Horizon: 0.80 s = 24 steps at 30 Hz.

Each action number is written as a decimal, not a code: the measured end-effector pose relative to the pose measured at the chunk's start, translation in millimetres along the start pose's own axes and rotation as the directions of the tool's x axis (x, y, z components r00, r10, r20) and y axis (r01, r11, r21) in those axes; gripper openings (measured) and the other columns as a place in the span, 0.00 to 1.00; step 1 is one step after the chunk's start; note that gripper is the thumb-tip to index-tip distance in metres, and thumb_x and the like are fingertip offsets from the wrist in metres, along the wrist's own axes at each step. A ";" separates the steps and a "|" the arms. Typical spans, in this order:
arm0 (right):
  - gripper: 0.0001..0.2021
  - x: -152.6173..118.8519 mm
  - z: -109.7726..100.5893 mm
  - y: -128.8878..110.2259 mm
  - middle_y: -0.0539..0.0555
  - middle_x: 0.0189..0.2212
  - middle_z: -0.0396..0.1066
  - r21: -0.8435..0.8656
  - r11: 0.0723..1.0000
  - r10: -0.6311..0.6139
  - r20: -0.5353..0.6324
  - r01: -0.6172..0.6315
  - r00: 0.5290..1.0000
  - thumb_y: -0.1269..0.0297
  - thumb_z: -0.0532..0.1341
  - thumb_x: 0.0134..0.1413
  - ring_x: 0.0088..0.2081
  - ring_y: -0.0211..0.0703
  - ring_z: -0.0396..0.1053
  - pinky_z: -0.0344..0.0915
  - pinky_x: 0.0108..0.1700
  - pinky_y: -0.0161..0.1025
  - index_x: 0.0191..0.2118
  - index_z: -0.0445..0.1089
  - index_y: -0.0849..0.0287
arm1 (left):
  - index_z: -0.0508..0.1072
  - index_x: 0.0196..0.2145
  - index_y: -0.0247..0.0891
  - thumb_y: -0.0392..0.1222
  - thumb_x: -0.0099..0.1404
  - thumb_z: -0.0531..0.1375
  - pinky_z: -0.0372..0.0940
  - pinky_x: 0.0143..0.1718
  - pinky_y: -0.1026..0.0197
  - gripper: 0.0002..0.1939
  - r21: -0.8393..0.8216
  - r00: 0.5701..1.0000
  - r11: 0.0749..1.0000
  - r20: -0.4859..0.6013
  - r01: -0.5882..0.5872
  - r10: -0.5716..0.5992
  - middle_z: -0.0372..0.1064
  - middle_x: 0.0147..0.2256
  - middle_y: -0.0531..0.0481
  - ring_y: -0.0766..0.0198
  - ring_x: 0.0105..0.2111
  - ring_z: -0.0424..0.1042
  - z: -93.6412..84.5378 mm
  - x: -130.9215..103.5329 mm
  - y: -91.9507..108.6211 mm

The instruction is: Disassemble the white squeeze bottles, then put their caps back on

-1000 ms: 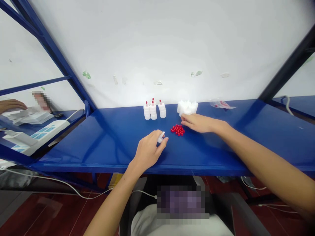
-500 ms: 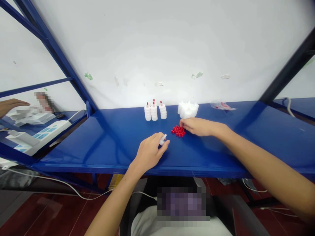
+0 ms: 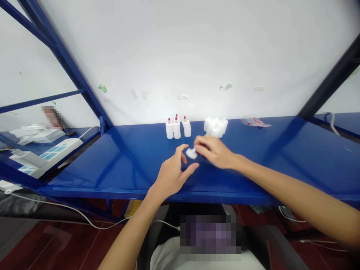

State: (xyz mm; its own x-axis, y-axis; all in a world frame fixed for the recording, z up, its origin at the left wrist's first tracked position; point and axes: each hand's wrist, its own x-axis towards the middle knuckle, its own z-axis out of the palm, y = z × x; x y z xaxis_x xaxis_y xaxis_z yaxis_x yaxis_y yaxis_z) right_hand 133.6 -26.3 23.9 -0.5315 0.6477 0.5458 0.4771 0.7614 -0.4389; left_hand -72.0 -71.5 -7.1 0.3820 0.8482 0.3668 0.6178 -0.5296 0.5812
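Observation:
A small white nozzle-tipped squeeze bottle [image 3: 191, 153] is held tilted, slightly blurred, above the blue table. My right hand [image 3: 216, 151] pinches it at the nozzle end, fingers closed. Whether a red cap sits in that pinch is hidden by the fingers. My left hand [image 3: 173, 171] is spread around the bottle's body, thumb and fingers apart, with a gap to the bottle. The pile of small red caps lies almost wholly hidden behind my right hand. Beyond my hands stand several white bottles with red caps [image 3: 176, 129], and to their right a cluster of uncapped white bottles [image 3: 215, 127].
A clear plastic bag with red pieces [image 3: 255, 122] lies at the back right. The blue table [image 3: 118, 161] meets a white wall, with blue frame posts [image 3: 70, 63] at both sides. On the left are a power strip [image 3: 53, 153] and white boxes [image 3: 42, 133].
My right hand has moved left from the red caps to the bottle's nozzle. My left hand has opened and released the bottle. Another person's hand at the far left has gone from view.

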 end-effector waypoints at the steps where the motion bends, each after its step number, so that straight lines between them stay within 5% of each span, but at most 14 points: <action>1: 0.11 0.9 -6.9 6.8 0.47 0.21 0.64 -0.045 0.998 0.045 -0.096 -0.050 0.994 0.62 0.52 0.64 0.24 0.37 0.60 0.55 0.32 0.37 0.30 0.63 0.57 | 0.53 0.64 0.44 0.55 0.71 0.54 0.61 0.34 0.62 0.29 -0.020 1.000 1.000 -0.011 0.016 -0.017 0.70 0.36 0.53 0.64 0.30 0.69 0.1 -0.5 0.3; 4: 0.09 4.1 -35.1 33.8 0.48 0.20 0.65 -0.166 0.944 0.217 -0.339 -0.285 0.915 0.63 0.54 0.59 0.22 0.37 0.59 0.53 0.29 0.37 0.28 0.64 0.58 | 0.51 0.65 0.43 0.55 0.72 0.51 0.61 0.33 0.62 0.29 -0.088 0.995 0.992 -0.027 0.091 -0.094 0.68 0.33 0.54 0.65 0.28 0.67 -0.8 1.3 0.6; 7: 0.09 6.3 -57.4 59.3 0.52 0.21 0.67 -0.294 0.850 0.290 -0.432 -0.437 0.854 0.63 0.56 0.56 0.24 0.41 0.62 0.53 0.30 0.39 0.27 0.67 0.58 | 0.53 0.64 0.42 0.55 0.72 0.51 0.61 0.33 0.62 0.28 -0.194 0.986 0.968 -0.002 0.160 -0.164 0.67 0.28 0.57 0.66 0.25 0.66 -2.7 13.5 -3.3; 14: 0.14 10.5 -56.0 70.9 0.60 0.35 0.73 -0.501 0.695 0.352 -0.389 -0.516 0.851 0.58 0.54 0.58 0.34 0.48 0.67 0.54 0.32 0.41 0.28 0.71 0.59 | 0.47 0.68 0.40 0.49 0.71 0.52 0.61 0.25 0.65 0.32 -0.351 0.957 0.890 0.090 0.290 -0.276 0.69 0.25 0.57 0.69 0.17 0.64 2.5 83.4 -20.2; 18: 0.15 11.8 -52.0 71.2 0.59 0.34 0.75 -0.526 0.654 0.437 -0.324 -0.544 0.839 0.57 0.53 0.58 0.34 0.50 0.68 0.53 0.31 0.41 0.32 0.73 0.58 | 0.36 0.70 0.38 0.47 0.71 0.51 0.61 0.22 0.66 0.38 -0.379 0.955 0.884 -0.004 0.272 -0.295 0.69 0.23 0.56 0.68 0.15 0.65 8.0 116.1 -17.8; 24: 0.19 10.2 -53.2 72.7 0.58 0.27 0.74 -0.508 0.640 0.488 -0.310 -0.576 0.816 0.51 0.51 0.61 0.31 0.50 0.68 0.52 0.30 0.40 0.33 0.74 0.58 | 0.47 0.68 0.29 0.46 0.71 0.51 0.63 0.24 0.64 0.33 -0.226 0.941 0.932 -0.121 0.284 -0.316 0.70 0.22 0.53 0.64 0.17 0.68 15.5 143.3 -17.5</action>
State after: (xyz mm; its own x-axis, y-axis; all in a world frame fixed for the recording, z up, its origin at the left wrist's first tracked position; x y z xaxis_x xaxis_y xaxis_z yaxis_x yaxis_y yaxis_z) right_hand 200.1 34.2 35.5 0.0164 0.8918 0.4522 0.9674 0.1002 -0.2327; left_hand -17.4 59.4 24.1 0.0810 0.9649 0.2498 0.5289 -0.2541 0.8097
